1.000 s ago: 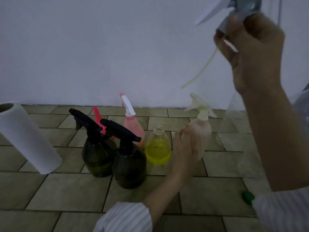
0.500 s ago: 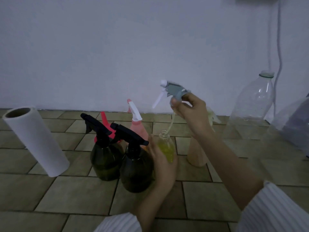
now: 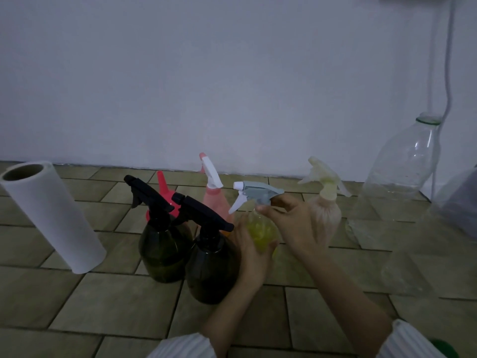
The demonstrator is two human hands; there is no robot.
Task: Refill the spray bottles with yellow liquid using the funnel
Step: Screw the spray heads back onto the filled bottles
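Observation:
A small clear spray bottle [image 3: 259, 235] holding yellow liquid stands on the tiled floor, and my left hand [image 3: 251, 250] wraps around its body. My right hand [image 3: 289, 223] pinches the grey-and-white trigger sprayer head [image 3: 254, 193] sitting on that bottle's neck. Two dark green bottles with black triggers [image 3: 165, 244] [image 3: 210, 264] stand to the left. A pink bottle with a white trigger [image 3: 215, 200] and a cream bottle [image 3: 326, 213] stand behind. A red funnel [image 3: 164, 192] pokes up behind the dark bottles.
A white paper towel roll [image 3: 51, 215] lies tilted at the left. A large clear empty plastic bottle [image 3: 395, 182] stands at the right by the wall, with more clear plastic in front of it. A green cap [image 3: 444, 348] shows at the bottom right edge.
My right hand brought the grey sprayer head down from high up onto the yellow bottle's neck. My left hand moved from the cream bottle to grip the yellow bottle.

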